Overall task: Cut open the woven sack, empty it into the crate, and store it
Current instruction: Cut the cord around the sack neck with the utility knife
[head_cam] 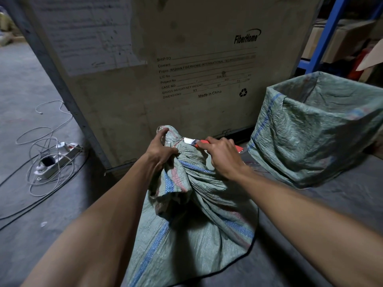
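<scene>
There is one view only, from a wide-angle camera worn on the person's head, so no second view shares anything with it. It looks forward and steeply down along both forearms, which run in from the bottom corners toward the middle. The left hand [160, 149] and right hand [222, 155] sit near the centre, close to the lens, over the woven sack [192, 220] on the concrete floor [31, 125]. Straight ahead, near, stands a big printed carton [186, 59]; the edges bend, as the blue shelf post [325, 36] shows at upper right.

Warehouse: shipping crate [186, 59]; blue racking [329, 34]
</scene>
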